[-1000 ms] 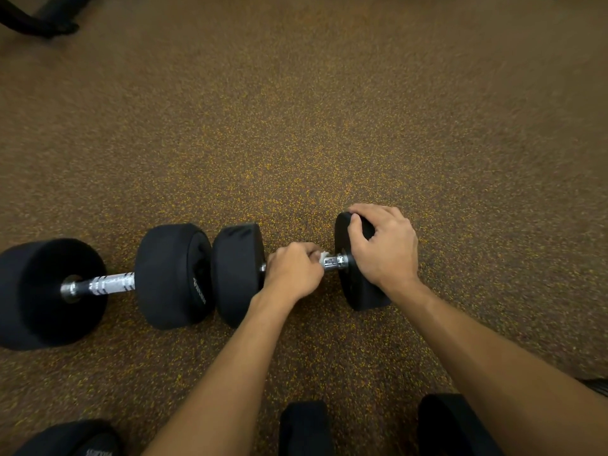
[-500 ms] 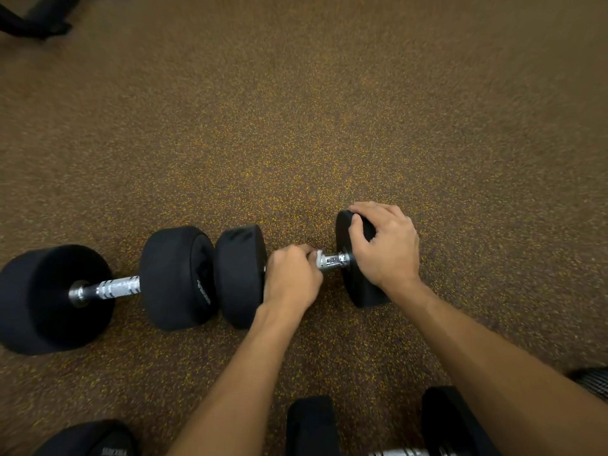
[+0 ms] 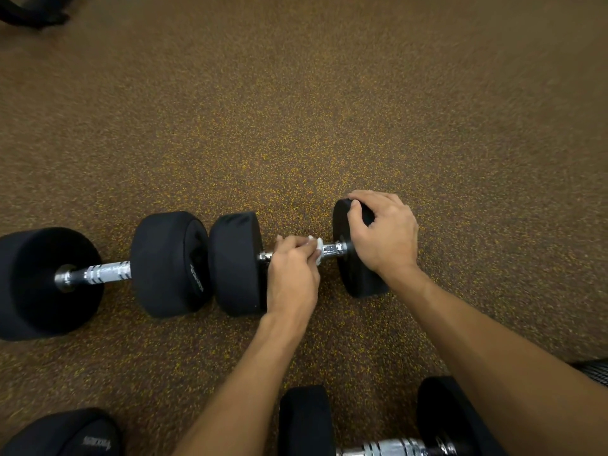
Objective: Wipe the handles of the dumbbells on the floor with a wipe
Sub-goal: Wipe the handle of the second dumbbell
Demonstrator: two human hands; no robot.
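Note:
Two black dumbbells lie end to end on the speckled floor. The right dumbbell (image 3: pixel 235 263) has a chrome handle (image 3: pixel 332 249). My left hand (image 3: pixel 291 274) is closed around that handle with a white wipe (image 3: pixel 316 246) showing at its fingertips. My right hand (image 3: pixel 383 236) grips the top of this dumbbell's right head (image 3: pixel 355 278). The left dumbbell (image 3: pixel 164 264) lies untouched, its chrome handle (image 3: pixel 105 273) bare.
More black dumbbells sit at the bottom edge: one with a chrome handle (image 3: pixel 391 447) under my right forearm, another head (image 3: pixel 65 434) at the bottom left. A dark equipment foot (image 3: pixel 29 11) is at the top left corner. Brown rubber flooring (image 3: pixel 296 110) stretches beyond.
My left hand slid left along the handle, then back right a little; more chrome shows at the right end. My right hand kept its grip on the head.

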